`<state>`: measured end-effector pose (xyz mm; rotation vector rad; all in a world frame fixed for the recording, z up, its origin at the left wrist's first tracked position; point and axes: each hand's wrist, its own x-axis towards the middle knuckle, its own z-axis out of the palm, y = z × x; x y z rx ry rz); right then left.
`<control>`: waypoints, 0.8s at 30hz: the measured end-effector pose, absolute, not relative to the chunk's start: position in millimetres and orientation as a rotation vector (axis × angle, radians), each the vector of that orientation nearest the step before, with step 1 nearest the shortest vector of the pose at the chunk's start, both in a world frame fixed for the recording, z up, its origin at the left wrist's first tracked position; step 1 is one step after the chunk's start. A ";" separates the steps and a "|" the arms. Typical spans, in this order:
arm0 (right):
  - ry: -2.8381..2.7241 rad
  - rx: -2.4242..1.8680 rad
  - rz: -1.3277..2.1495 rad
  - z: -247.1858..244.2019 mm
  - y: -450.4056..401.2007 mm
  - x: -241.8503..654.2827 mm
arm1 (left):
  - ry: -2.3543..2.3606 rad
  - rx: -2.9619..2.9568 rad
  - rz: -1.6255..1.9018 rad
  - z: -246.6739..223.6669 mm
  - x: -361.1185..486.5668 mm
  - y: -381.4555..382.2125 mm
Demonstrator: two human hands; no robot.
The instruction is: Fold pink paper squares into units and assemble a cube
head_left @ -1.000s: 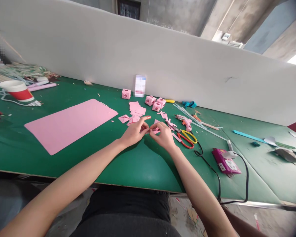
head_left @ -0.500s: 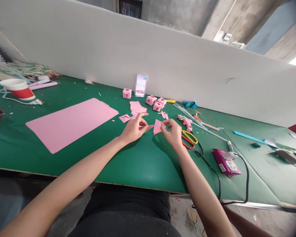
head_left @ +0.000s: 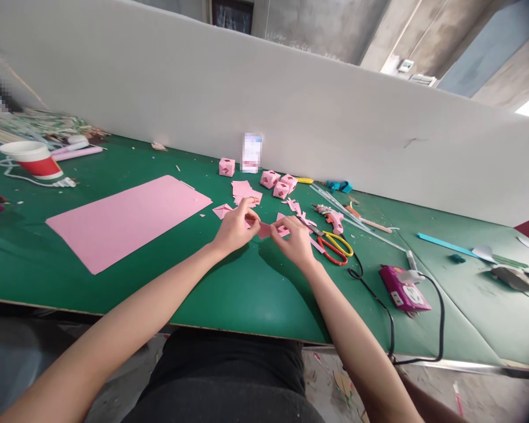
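Note:
Between my two hands is a small piece of pink paper (head_left: 263, 231), held just above the green table (head_left: 247, 294). The thumb and fingers of my left hand (head_left: 237, 228) pinch its left side. On its right edge close the fingertips of my right hand (head_left: 294, 238). Another folded pink piece (head_left: 282, 220) lies partly hidden behind my right hand. Past my left hand are a creased pink square (head_left: 221, 211) and a loose stack of pink squares (head_left: 241, 189). Scissors (head_left: 334, 247) with red and yellow handles lie right of my right hand, among pink scraps (head_left: 306, 218).
Several folded pink paper cubes (head_left: 271, 178) stand near a propped phone (head_left: 251, 153) by the white partition (head_left: 180, 88). A large pink sheet (head_left: 127, 223) lies left. To the right are a pink glue gun (head_left: 332, 218) and a purple power strip (head_left: 405, 289); a paper cup (head_left: 33, 160) stands far left.
My right hand has moved left from the folded piece to the paper in my left hand, and now grips it too. The scissor blades and more scraps have come into view.

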<state>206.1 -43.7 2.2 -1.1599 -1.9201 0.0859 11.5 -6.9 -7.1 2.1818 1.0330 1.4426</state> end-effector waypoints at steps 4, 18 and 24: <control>-1.694 -1.219 0.234 6.7 -42.8 216.7 | 1.228 2.011 1.567 -2.8 -0.1 5.2; -0.833 -0.933 1.498 -5.6 -40.8 191.2 | 0.581 1.223 1.129 8.6 13.4 -12.1; -0.823 -0.947 1.467 -8.1 -40.1 190.1 | 0.598 1.136 1.115 11.9 12.9 -14.7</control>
